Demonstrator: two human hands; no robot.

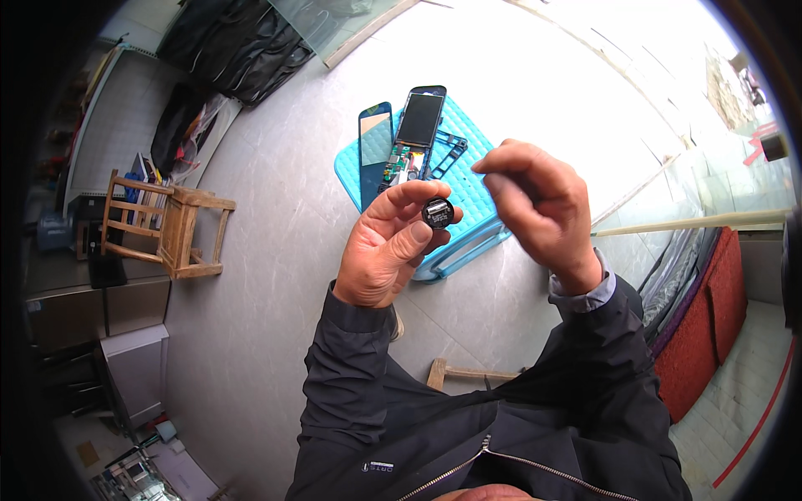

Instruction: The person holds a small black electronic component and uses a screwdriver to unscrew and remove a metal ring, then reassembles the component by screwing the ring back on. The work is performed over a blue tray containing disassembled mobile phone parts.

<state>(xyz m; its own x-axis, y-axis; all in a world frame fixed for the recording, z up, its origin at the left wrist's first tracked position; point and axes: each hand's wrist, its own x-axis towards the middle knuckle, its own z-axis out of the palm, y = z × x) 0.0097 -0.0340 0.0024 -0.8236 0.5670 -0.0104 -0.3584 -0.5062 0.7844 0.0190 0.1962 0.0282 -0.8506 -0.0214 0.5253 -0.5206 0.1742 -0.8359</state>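
Observation:
Between its thumb and fingers, my left hand holds a small round black plug. A rectangular metal slot, like a USB port, shows in the plug's end face. To the right, my right hand is raised apart from it, its fingers curled and the thumb close to the index finger. A tiny dark speck shows at those fingertips, too small to name. Beyond both hands, an opened phone with bared circuitry lies on a light-blue plastic stool. Beside it are a dark glass panel and a black frame piece.
A small wooden chair stands at the left, near cabinets. Part of a wooden stool shows close to my lap. At the right are a red padded piece and glass panes. Dark bags lie at the far left.

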